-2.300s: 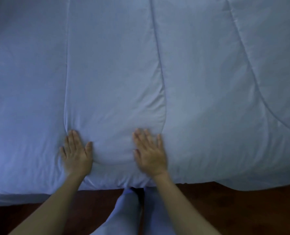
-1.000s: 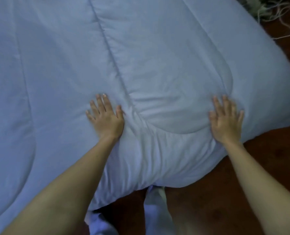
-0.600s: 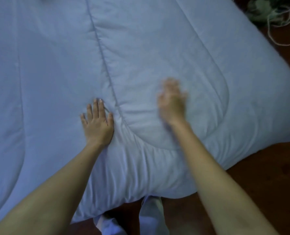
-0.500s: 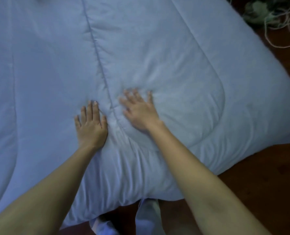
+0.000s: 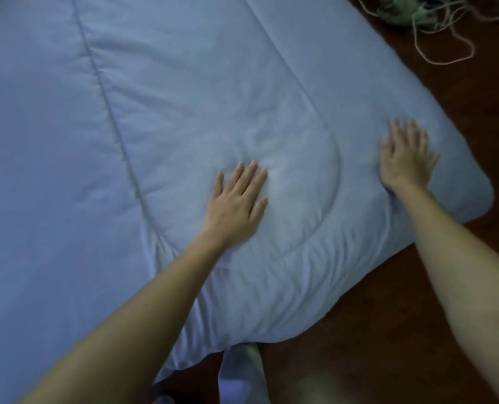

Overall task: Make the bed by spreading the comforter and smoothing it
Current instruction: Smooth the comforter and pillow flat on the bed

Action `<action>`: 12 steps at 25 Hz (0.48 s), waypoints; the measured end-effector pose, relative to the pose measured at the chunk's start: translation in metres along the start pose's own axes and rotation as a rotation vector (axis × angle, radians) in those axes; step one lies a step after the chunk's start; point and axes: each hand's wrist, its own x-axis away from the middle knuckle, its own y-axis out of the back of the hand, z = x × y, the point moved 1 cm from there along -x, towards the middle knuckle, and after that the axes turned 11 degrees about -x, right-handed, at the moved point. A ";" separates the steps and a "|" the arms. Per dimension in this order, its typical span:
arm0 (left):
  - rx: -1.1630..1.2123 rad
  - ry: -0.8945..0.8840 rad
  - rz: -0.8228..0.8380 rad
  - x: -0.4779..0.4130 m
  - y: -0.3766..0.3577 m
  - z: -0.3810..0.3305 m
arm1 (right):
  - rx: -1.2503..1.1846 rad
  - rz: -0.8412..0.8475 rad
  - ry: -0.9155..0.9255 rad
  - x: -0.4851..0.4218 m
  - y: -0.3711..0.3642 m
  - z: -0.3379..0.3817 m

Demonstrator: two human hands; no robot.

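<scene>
Right hand (image 5: 404,158) now presses nearer the corner of the comforter (image 5: 184,97), left hand (image 5: 236,204) farther in, all fingers flat and open; spread appears done, creases remain.

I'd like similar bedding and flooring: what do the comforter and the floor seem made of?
Comforter: matte pale blue woven cloth, perhaps cotton or microfibre, over soft filling; stitched quilting lines and puffy, wrinkled edge. Floor: dark reddish-brown, probably wood or laminate, with slight sheen; grain too dim to confirm.
</scene>
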 end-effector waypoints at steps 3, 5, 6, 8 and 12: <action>-0.073 0.071 0.029 0.012 -0.012 0.017 | -0.177 -0.060 -0.337 0.007 0.016 -0.023; -0.079 0.154 0.023 0.018 -0.011 0.034 | -0.247 -0.144 -0.338 0.040 0.006 -0.003; -0.079 0.178 0.028 0.020 -0.011 0.039 | -0.240 -0.169 -0.210 0.070 -0.009 0.014; -0.079 0.188 0.046 0.021 -0.010 0.043 | -0.229 -0.092 0.203 0.159 -0.050 0.053; -0.071 0.180 0.062 0.021 -0.010 0.045 | 0.001 0.155 0.987 0.294 -0.108 0.070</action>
